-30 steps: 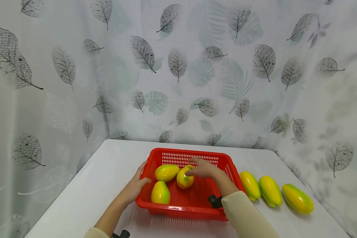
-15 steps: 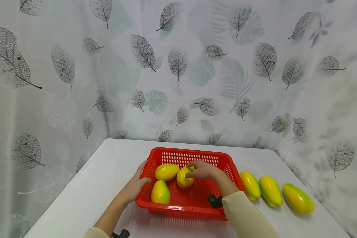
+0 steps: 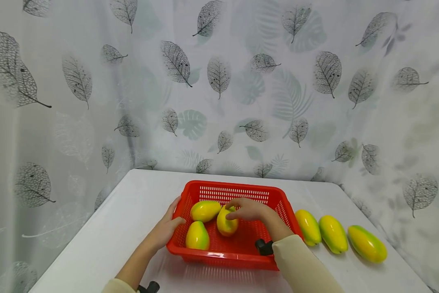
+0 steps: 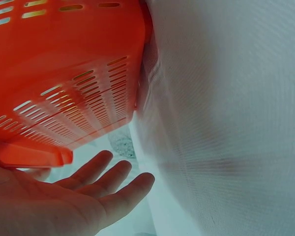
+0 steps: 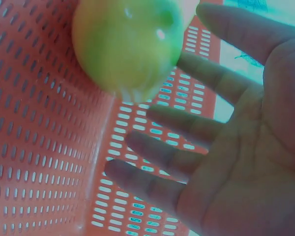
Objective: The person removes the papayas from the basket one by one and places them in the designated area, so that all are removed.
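On a table [image 3: 95,252] in front of a curtain [image 3: 142,81], a basket [image 3: 241,256] holds a rear fruit [image 3: 206,211] at back left, a front fruit [image 3: 197,236] before it, and a third fruit [image 3: 226,224] to their right, beneath the right hand [image 3: 250,209]. The left hand [image 3: 166,228] is at the basket's left side. To the basket's right, an inner fruit [image 3: 309,228], a centre fruit [image 3: 333,234] and an outer fruit [image 3: 367,244] lie in a row on the table.

The hand [image 5: 241,157] (fingers spread) touches a yellow-green fruit [image 5: 128,49].
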Action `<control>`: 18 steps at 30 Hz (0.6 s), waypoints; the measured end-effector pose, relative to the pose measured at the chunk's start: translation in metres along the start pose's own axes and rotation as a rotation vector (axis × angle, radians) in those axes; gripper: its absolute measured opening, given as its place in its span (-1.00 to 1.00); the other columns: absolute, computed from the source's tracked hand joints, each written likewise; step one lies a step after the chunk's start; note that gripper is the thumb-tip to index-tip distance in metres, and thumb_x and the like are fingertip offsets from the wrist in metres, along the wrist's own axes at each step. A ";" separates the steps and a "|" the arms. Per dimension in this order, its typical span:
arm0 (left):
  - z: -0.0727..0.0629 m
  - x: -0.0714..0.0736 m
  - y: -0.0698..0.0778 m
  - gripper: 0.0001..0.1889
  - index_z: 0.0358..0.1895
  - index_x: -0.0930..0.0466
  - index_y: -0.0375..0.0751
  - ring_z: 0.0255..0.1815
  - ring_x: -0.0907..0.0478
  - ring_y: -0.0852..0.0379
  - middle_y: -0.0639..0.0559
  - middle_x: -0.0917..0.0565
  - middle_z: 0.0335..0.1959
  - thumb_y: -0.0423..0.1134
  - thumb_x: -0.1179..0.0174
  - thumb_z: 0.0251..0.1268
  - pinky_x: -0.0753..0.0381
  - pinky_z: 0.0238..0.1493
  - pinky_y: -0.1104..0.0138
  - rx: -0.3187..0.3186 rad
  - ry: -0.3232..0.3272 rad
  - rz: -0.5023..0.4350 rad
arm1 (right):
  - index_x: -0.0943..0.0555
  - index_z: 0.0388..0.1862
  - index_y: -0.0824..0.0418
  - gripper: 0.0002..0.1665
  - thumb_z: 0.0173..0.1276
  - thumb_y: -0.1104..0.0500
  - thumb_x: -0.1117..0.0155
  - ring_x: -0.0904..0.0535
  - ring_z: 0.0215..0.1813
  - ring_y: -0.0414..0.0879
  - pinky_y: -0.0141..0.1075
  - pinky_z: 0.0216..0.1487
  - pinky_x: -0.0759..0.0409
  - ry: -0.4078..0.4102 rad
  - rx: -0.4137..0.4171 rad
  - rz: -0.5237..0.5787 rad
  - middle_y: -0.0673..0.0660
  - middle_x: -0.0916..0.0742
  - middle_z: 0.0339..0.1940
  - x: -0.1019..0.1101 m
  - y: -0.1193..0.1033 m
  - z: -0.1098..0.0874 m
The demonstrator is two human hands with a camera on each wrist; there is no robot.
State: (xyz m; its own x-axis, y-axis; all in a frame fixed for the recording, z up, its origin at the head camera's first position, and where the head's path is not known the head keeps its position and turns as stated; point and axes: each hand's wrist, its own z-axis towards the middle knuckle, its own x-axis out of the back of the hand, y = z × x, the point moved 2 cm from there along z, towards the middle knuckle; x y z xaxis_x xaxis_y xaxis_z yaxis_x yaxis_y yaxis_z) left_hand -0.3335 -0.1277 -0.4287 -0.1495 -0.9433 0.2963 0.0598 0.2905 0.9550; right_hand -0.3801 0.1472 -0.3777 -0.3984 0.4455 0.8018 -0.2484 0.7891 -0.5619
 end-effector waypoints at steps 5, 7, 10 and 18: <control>0.000 0.000 0.000 -0.14 0.69 0.08 0.01 0.29 -0.56 -0.28 -0.33 -0.29 0.54 -0.28 -0.10 0.36 -0.78 0.00 -0.06 -0.002 0.003 0.004 | -0.71 0.17 -0.04 -0.57 0.34 -0.06 -0.39 -0.53 0.34 0.11 0.09 0.34 -0.58 -0.050 0.011 -0.003 0.10 -0.68 0.28 -0.002 0.001 0.001; 0.000 0.000 0.000 -0.14 0.69 0.08 0.01 0.29 -0.56 -0.28 -0.33 -0.29 0.54 -0.28 -0.10 0.36 -0.78 0.01 -0.06 -0.002 0.004 0.005 | -0.73 0.14 -0.08 -0.60 0.33 -0.06 -0.40 -0.54 0.33 0.11 0.08 0.28 -0.62 -0.075 0.001 0.013 0.12 -0.67 0.29 -0.003 0.001 0.002; 0.000 0.000 0.000 -0.14 0.69 0.08 0.02 0.30 -0.56 -0.29 -0.33 -0.29 0.55 -0.28 -0.09 0.36 -0.78 0.01 -0.06 -0.002 0.003 0.001 | -0.74 0.09 -0.14 -0.63 0.28 -0.05 -0.46 -0.56 0.25 0.09 0.07 0.11 -0.70 -0.108 -0.026 0.041 0.15 -0.67 0.29 -0.003 0.001 0.001; -0.001 0.000 0.001 -0.14 0.69 0.08 0.03 0.29 -0.56 -0.28 -0.33 -0.28 0.55 -0.27 -0.10 0.36 -0.78 0.00 -0.07 0.003 0.001 -0.005 | -0.75 0.04 -0.12 -0.53 0.11 0.12 -0.60 -0.54 0.27 0.10 0.15 -0.04 -0.78 -0.163 -0.086 0.133 0.11 -0.66 0.26 -0.005 0.000 -0.004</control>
State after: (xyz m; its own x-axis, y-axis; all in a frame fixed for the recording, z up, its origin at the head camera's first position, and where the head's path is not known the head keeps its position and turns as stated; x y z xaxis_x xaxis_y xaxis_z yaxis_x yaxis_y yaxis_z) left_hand -0.3321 -0.1273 -0.4280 -0.1491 -0.9447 0.2920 0.0566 0.2867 0.9564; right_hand -0.3749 0.1463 -0.3805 -0.5618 0.4793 0.6743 -0.1110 0.7640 -0.6356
